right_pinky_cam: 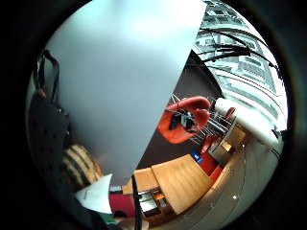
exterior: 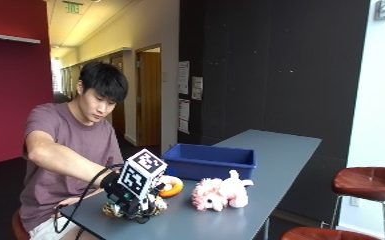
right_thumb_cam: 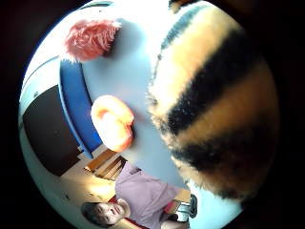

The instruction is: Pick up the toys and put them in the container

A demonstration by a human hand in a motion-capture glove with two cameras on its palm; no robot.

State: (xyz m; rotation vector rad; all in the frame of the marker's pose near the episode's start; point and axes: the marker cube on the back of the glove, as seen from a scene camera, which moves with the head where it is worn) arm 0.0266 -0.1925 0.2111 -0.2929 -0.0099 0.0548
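- We see the gloved right hand (exterior: pixel 115 184) lowered on the striped plush toy (right_thumb_cam: pixel 214 105) at the tabletop (exterior: pixel 272 150) end nearest the person; whether its fingers clamp the toy, we cannot tell.
- Risk: an incomplete grasp could drop the soft toy before the blue container (exterior: pixel 210 161).
- Risk: the lift could nudge the orange ring toy (exterior: pixel 173 187) just beside it.
- The pink plush toy (exterior: pixel 220 194) lies in front of the container.
- Container interior is hidden from us.

Desk (exterior: pixel 272 165) layout, seen from the outside view.
Container (exterior: pixel 208 161) stands on the desk, behind the toys. Plush animal (exterior: pixel 220 194) lies in front of it. Ring toy (exterior: pixel 172 187) lies left of the plush animal. Striped plush (exterior: pixel 112 210) sits nearest the person, under the right hand (exterior: pixel 115 184). Stool (exterior: pixel 372 182) stands right of the desk.
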